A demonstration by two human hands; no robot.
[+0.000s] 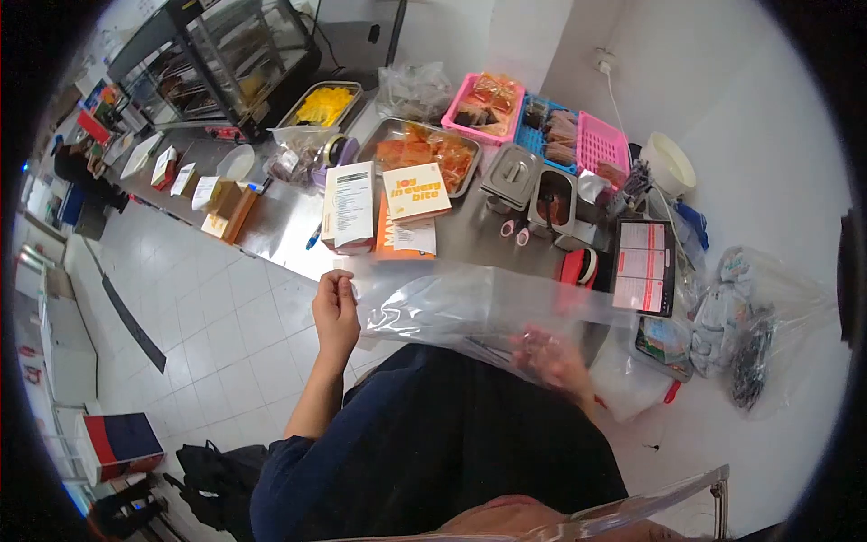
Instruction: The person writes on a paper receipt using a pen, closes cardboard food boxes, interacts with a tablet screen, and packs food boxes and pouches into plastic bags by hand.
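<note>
A long clear plastic bag (433,303) stretches across the front of the metal counter. My left hand (337,303) pinches its left end, thumb and fingers pressed together. My right hand (553,359) is behind or inside the clear plastic near its right part; its fingers look spread but are blurred. Just beyond the bag stand a white box with a printed receipt (349,208), a box with yellow lettering (416,192) and an orange box (405,244) under it.
Behind lie a tray of orange food (429,149), pink basket (485,108), blue basket (548,134) and metal containers (512,176). A tablet (644,266) stands at the right. A glass display case (212,68) is at the back left. Another person (83,172) stands far left.
</note>
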